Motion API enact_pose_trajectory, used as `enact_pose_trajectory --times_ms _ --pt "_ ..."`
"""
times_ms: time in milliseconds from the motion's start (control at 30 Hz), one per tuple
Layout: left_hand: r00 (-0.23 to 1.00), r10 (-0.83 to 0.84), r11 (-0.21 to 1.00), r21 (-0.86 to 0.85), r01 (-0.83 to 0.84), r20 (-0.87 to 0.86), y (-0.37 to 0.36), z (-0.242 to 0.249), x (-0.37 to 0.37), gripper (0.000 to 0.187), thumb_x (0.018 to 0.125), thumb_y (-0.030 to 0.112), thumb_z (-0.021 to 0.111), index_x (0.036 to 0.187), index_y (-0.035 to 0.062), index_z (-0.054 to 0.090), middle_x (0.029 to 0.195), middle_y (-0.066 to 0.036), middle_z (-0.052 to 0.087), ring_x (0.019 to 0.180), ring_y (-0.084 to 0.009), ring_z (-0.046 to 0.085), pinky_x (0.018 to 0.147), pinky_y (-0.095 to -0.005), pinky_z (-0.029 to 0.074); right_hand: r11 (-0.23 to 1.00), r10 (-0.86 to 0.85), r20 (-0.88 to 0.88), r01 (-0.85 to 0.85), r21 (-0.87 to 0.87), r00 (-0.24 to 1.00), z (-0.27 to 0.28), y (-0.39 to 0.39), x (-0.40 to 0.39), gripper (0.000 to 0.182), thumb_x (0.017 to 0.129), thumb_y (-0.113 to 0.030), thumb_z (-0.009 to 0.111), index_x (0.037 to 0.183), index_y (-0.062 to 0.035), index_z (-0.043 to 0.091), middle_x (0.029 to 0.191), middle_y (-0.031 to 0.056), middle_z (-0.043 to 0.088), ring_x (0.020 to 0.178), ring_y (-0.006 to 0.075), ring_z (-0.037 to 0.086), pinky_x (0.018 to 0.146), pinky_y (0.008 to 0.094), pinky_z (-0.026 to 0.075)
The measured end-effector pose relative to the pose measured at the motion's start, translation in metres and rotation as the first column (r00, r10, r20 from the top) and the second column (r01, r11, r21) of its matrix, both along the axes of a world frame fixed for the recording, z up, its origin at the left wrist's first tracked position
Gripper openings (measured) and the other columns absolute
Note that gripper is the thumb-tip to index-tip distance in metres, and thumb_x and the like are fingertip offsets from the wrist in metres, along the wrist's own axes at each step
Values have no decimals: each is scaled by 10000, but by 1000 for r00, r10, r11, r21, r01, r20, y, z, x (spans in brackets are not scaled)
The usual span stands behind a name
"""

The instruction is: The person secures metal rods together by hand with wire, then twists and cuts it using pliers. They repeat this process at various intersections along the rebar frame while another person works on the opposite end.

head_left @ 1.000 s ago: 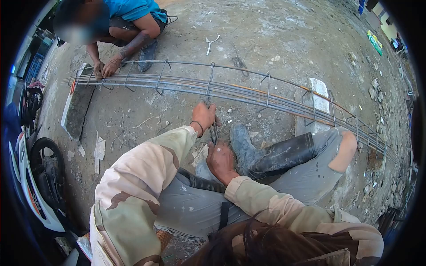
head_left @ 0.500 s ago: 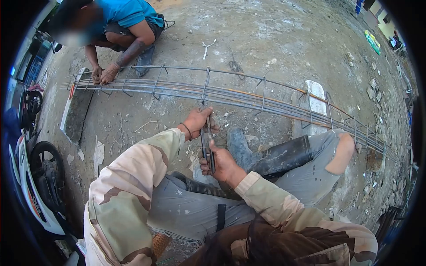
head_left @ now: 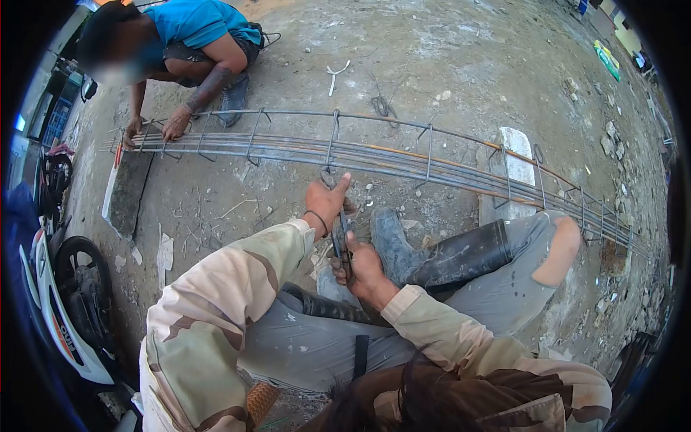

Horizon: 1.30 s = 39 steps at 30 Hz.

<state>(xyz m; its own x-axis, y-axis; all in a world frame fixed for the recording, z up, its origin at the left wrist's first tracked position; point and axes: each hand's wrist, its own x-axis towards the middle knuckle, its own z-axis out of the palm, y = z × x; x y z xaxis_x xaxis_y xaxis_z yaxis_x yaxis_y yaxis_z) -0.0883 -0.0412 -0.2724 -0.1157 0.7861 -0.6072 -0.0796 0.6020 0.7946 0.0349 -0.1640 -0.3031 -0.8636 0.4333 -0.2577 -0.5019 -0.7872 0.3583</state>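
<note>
My right hand (head_left: pixel 367 269) is wrapped around the dark handles of a pair of pincers (head_left: pixel 340 234). The tool points away from me, and its head (head_left: pixel 327 177) is at the lower bar of a rebar cage (head_left: pixel 374 159), by a stirrup (head_left: pixel 333 140). Close to that head, my left hand (head_left: pixel 325 205) is closed, fingers curled beside the upper part of the tool and thumb pointing up at the bars. What its fingers grip is hidden. The cage lies across in front of me, made of long bars with several square stirrups.
A co-worker in a blue shirt (head_left: pixel 198 25) crouches at the cage's left end, both hands on it. Concrete blocks (head_left: pixel 517 165) (head_left: pixel 127 191) support the cage. A wire coil (head_left: pixel 381 108) lies beyond it. My boots (head_left: pixel 461 255) are near the cage; a motorcycle (head_left: pixel 68 309) stands left.
The pincers' handles have come closer together in my right hand. My left hand has shifted slightly right. The co-worker's hands have moved apart, one going left along the cage.
</note>
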Motion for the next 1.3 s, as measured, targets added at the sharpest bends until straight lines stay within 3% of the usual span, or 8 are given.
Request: enact_pose_trajectory --times_ms 100,233,333,600,700,900,967,1300 --pt "972 68 997 -44 -60 226 -9 -1 -3 397 1000 292 618 972 -80 480 803 -179 617 616 -331 700 541 -451 623 985 -97 -443 22 -170 891 -23 -4 4 450 1022 -453 500 882 -44 626 563 10 442 407 119 404 390 281 352" --pt "1000 9 999 35 -9 -6 -8 -8 -5 429 1024 292 574 1000 -121 461 799 -199 619 596 -350 700 543 -447 628 975 -29 214 -20 223 976 -5 -14 -10 437 1039 -429 487 874 -50 628 607 37 551 453 143 496 432 297 409" --pt "977 -31 997 61 45 -209 0 -41 -8 447 1024 285 573 1016 -146 456 821 -240 637 613 -341 710 533 -434 623 764 -432 895 -483 427 109 6 -20 -31 470 1050 -443 455 929 -43 671 677 99 667 534 213 595 484 376 442" --pt "916 229 973 -104 -206 329 0 6 10 451 978 330 640 785 -77 631 674 -207 683 558 -307 703 493 -424 575 970 -89 721 -104 219 687 1 -10 -8 511 1057 -484 409 901 -39 608 612 38 576 452 173 521 450 319 424" --pt "948 -73 995 36 89 -311 -5 -30 -8 473 961 363 664 735 -51 639 681 -201 694 627 -324 722 570 -442 583 981 -84 645 -50 186 760 -4 -16 -11 524 1050 -523 409 925 -51 601 614 32 573 445 171 514 451 302 429" --pt "872 -75 995 26 100 -484 -11 -7 7 470 973 354 652 902 -104 575 690 -236 670 654 -317 730 579 -380 594 861 -323 922 -340 380 213 -27 -21 -11 520 1060 -493 357 908 -51 585 602 46 566 416 154 509 358 270 374" --pt "985 -19 1000 10 21 -170 -30 -29 3 464 985 331 636 973 -123 537 732 -237 672 632 -325 720 565 -407 605 993 50 -341 -84 -86 939 -42 -24 9 412 1026 -388 389 806 -68 528 527 -9 465 351 107 428 317 244 320" --pt "939 9 1000 -4 -8 345 -38 21 -14 495 1054 358 500 1341 -41 435 1258 -237 579 1140 -339 623 942 -470 551 956 12 577 -179 233 817 -3 -17 7 623 983 -664 422 795 -90 573 540 17 466 398 144 387 427 296 322"
